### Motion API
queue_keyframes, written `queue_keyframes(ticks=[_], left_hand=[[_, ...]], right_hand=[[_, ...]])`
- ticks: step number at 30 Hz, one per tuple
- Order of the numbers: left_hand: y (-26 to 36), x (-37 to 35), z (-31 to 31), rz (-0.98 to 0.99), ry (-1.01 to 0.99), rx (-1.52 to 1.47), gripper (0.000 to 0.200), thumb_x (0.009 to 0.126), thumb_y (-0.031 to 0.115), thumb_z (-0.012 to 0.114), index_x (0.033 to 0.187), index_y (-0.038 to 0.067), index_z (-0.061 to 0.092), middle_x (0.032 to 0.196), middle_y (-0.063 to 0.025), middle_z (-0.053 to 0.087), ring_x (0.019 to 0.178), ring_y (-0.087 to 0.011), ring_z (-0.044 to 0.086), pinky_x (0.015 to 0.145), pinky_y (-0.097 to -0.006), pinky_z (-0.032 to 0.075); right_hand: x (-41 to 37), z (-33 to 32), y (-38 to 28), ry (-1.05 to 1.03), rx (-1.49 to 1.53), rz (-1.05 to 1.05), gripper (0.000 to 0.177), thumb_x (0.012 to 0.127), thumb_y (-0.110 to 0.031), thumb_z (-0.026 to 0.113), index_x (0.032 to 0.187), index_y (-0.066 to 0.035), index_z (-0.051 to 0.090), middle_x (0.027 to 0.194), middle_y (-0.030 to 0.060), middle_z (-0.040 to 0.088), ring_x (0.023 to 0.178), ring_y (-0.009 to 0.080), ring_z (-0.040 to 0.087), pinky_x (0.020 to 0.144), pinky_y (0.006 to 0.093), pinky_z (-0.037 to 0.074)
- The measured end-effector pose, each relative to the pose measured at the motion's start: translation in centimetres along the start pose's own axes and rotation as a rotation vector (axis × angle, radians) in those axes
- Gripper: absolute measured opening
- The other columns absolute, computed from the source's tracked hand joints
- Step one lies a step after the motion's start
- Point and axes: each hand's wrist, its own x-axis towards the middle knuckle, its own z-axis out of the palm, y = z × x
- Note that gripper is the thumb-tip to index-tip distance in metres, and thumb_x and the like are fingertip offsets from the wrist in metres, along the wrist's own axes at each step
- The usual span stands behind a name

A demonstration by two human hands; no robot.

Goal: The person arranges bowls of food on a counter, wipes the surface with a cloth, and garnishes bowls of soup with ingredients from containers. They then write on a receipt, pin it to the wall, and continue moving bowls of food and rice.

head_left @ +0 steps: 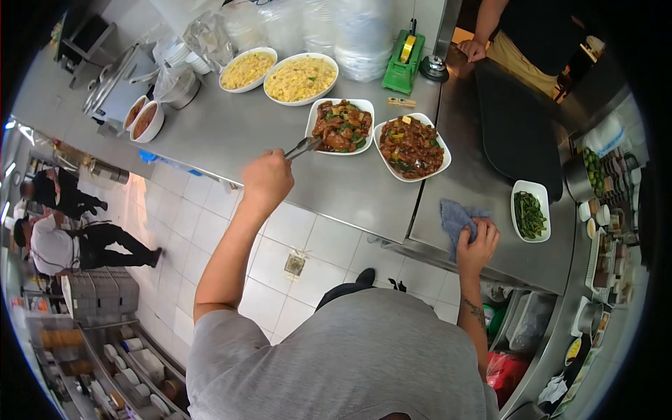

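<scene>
My left hand pinches the tongs by their handles, tips at the stir-fry plate near the middle of the worktop. They look like stiff metal, likely greasy. My right hand bunches a soft blue cloth at its front edge.

On my feed the steel counter carries two bowls of fried rice side by side, and to their right stands a green tape dispenser. Behind them are stacked plastic containers. Two small sauce bowls touch each other at the left. A narrow dish of green beans lies just beside a black mat. Across the counter a person in a dark top stands, and two more people are down on the tiled floor.
</scene>
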Motion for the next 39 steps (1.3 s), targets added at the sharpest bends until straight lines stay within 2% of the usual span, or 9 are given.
queue_keyframes(ticks=[5, 13, 16, 19, 23, 29, 32, 34, 39], left_hand=[[-0.4, 1.2, 1.5, 0.018, 0.047, -0.003, 0.014, 0.081, 0.016, 0.055, 0.077, 0.002, 0.056, 0.073, -0.0173, 0.060, 0.067, -0.0373, 0.058, 0.060, -0.0453, 0.046], [-0.3, 4.6, -2.8, 0.053, 0.167, -0.252, 0.015, 0.081, 0.017, 0.057, 0.078, 0.002, 0.060, 0.073, -0.0205, 0.060, 0.071, -0.0386, 0.058, 0.061, -0.0444, 0.045], [0.2, 6.1, -0.9, 0.075, 0.144, -0.367, 0.016, 0.081, 0.017, 0.057, 0.079, 0.001, 0.061, 0.074, -0.0213, 0.060, 0.071, -0.0392, 0.058, 0.062, -0.0438, 0.045], [0.2, 6.4, 1.4, 0.053, -0.015, -0.249, 0.016, 0.082, 0.016, 0.057, 0.078, 0.001, 0.060, 0.074, -0.0214, 0.060, 0.072, -0.0397, 0.057, 0.062, -0.0433, 0.045], [0.7, 4.4, -0.7, 0.099, 0.193, -0.342, 0.014, 0.083, 0.014, 0.056, 0.078, 0.001, 0.058, 0.069, -0.0201, 0.057, 0.067, -0.0397, 0.055, 0.060, -0.0439, 0.044], [0.7, 1.7, 4.1, 0.136, 0.174, -0.245, 0.010, 0.081, 0.011, 0.056, 0.076, 0.003, 0.054, 0.075, -0.0175, 0.058, 0.067, -0.0389, 0.056, 0.058, -0.0455, 0.044], [0.6, 1.9, 3.1, 0.148, 0.257, -0.247, 0.010, 0.082, 0.012, 0.055, 0.078, 0.003, 0.054, 0.075, -0.0177, 0.058, 0.067, -0.0391, 0.056, 0.057, -0.0458, 0.044], [1.8, 2.0, 0.8, 0.079, 0.242, -0.265, 0.013, 0.083, 0.014, 0.055, 0.077, 0.002, 0.054, 0.074, -0.0191, 0.058, 0.068, -0.0391, 0.056, 0.058, -0.0456, 0.044], [6.6, 4.7, 1.1, 0.203, 0.201, -0.356, 0.015, 0.082, 0.016, 0.056, 0.083, 0.002, 0.061, 0.076, -0.0193, 0.061, 0.071, -0.0379, 0.058, 0.063, -0.0452, 0.046]], right_hand=[[0.0, 0.2, 0.3, 0.008, -0.024, -0.004, 0.021, 0.071, -0.012, 0.057, 0.090, -0.005, 0.059, 0.099, 0.0140, 0.053, 0.093, 0.0334, 0.049, 0.081, 0.0426, 0.041], [0.0, 0.1, 0.2, 0.001, -0.009, 0.010, 0.020, 0.071, -0.012, 0.058, 0.090, -0.004, 0.059, 0.098, 0.0140, 0.053, 0.092, 0.0332, 0.048, 0.082, 0.0426, 0.040], [0.1, 0.1, 0.1, 0.007, -0.001, 0.008, 0.020, 0.071, -0.012, 0.058, 0.090, -0.004, 0.059, 0.098, 0.0140, 0.053, 0.092, 0.0334, 0.048, 0.082, 0.0426, 0.040], [0.2, -0.1, -0.1, 0.002, 0.008, 0.013, 0.021, 0.070, -0.012, 0.058, 0.090, -0.005, 0.059, 0.097, 0.0137, 0.053, 0.092, 0.0333, 0.048, 0.082, 0.0425, 0.040], [0.1, 0.0, 0.3, -0.008, 0.008, 0.015, 0.022, 0.068, -0.011, 0.058, 0.090, -0.006, 0.059, 0.096, 0.0129, 0.053, 0.091, 0.0327, 0.048, 0.082, 0.0418, 0.040], [0.1, 0.1, 0.4, 0.017, -0.003, 0.007, 0.023, 0.068, -0.013, 0.058, 0.090, -0.007, 0.060, 0.096, 0.0118, 0.054, 0.091, 0.0318, 0.049, 0.082, 0.0419, 0.039], [-0.1, 0.3, 0.7, 0.011, -0.012, -0.001, 0.024, 0.068, -0.015, 0.058, 0.091, -0.008, 0.060, 0.097, 0.0116, 0.054, 0.092, 0.0313, 0.049, 0.082, 0.0423, 0.039], [0.0, 0.1, 0.5, 0.027, -0.041, -0.010, 0.025, 0.068, -0.015, 0.058, 0.092, -0.008, 0.061, 0.098, 0.0113, 0.054, 0.093, 0.0310, 0.048, 0.083, 0.0423, 0.039], [0.1, -0.3, 0.5, 0.040, -0.020, -0.025, 0.027, 0.068, -0.016, 0.058, 0.094, -0.009, 0.061, 0.100, 0.0113, 0.054, 0.093, 0.0309, 0.048, 0.085, 0.0427, 0.038]])
